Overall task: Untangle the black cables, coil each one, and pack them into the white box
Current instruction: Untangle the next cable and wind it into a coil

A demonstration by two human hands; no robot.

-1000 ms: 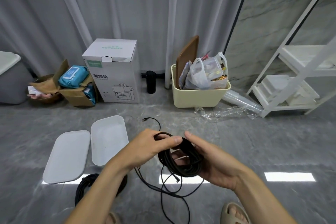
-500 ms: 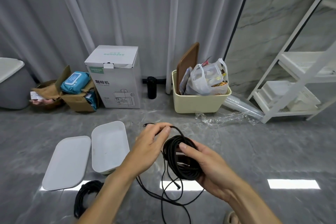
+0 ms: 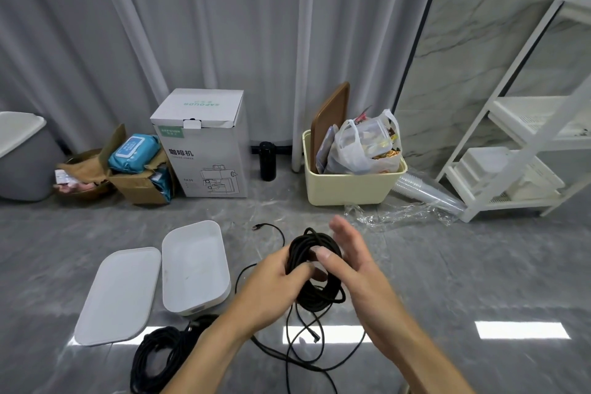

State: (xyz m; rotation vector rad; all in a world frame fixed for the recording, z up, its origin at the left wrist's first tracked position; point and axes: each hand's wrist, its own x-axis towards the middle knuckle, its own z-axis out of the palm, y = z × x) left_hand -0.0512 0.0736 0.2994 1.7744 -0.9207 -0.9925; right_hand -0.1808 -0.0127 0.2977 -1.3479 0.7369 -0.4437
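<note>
Left hand (image 3: 271,288) fingers grip the coiled black cable (image 3: 315,272); right hand (image 3: 355,265) fingers straight, beside it.

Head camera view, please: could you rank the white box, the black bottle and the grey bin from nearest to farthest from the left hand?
1. White box: on the floor just left of the left hand.
2. Black bottle: upright by the curtain, beyond the hand.
3. Grey bin: at the far left edge.

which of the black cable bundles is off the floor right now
The coil in front of the person, gripped by the left hand with the right hand beside it. The other bundle lies on the floor near the white lid.
</note>
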